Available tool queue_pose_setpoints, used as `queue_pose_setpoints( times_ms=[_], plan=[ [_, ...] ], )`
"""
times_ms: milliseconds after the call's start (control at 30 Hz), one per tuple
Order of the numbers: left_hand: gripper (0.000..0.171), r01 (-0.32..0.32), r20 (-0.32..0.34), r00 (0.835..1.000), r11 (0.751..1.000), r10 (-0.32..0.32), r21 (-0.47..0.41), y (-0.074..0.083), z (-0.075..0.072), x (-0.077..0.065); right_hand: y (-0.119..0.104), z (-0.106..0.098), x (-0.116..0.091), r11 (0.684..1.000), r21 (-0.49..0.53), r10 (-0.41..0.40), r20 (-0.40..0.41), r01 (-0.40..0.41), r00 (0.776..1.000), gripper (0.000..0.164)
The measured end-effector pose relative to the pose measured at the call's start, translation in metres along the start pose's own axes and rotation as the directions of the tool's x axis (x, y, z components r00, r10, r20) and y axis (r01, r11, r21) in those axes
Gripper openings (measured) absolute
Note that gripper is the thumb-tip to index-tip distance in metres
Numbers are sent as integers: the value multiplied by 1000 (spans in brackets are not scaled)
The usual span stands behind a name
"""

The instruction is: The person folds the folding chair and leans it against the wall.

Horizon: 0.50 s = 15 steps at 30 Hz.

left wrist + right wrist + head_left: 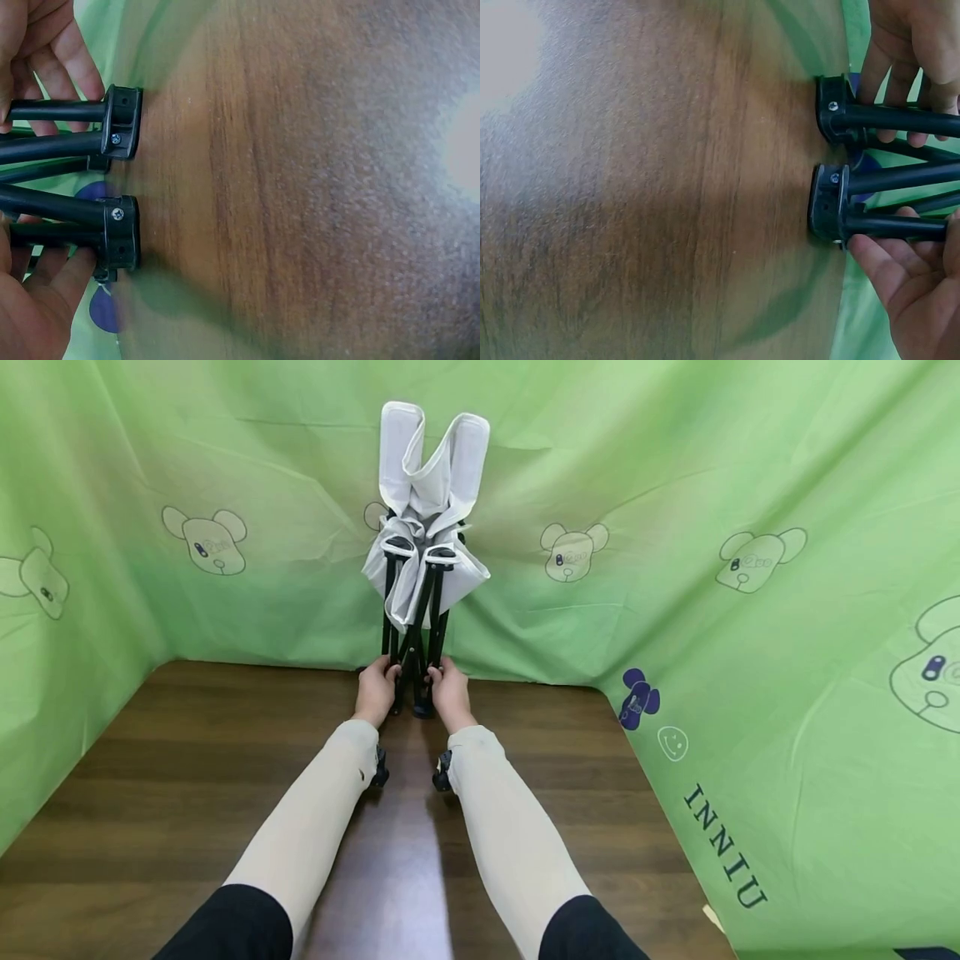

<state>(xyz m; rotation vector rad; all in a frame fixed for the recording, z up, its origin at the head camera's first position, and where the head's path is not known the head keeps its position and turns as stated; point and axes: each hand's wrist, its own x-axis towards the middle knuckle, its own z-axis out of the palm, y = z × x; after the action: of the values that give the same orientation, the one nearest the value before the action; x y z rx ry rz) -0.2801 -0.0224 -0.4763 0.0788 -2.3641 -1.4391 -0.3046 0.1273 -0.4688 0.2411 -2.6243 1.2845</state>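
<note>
A folded camping chair (429,497) with white fabric and black tube legs (417,639) stands upright at the far edge of the table in the head view. My left hand (375,692) grips the legs low down on the left side. On the opposite side, my right hand (452,695) holds them at about the same height. Both thumbs lie at the front. In the left wrist view, black plastic feet (120,232) with screws end the tubes, just below the fingers. The right wrist view shows the same feet (829,202) close to the wood surface.
A brown wood-grain table (225,777) spreads beneath the arms. Green cloth (300,568) with printed bear heads hangs behind it and along both sides. A small pale piece (713,918) lies at the right edge.
</note>
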Motion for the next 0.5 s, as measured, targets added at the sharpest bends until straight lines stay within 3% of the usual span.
queue_pose_setpoints(
  times_ms=[200, 500],
  plan=[
    [33, 4, -19, 1000, 1000, -5, -14, -2, -1, 2, -4, 2, 1, 1000, -22, 2, 1, -2, 1000, 24],
    [43, 54, 52, 997, 998, -55, 11, 0, -1, 4, -3, -2, 2, 999, 14, 36, 18, -36, 999, 23]
  ],
)
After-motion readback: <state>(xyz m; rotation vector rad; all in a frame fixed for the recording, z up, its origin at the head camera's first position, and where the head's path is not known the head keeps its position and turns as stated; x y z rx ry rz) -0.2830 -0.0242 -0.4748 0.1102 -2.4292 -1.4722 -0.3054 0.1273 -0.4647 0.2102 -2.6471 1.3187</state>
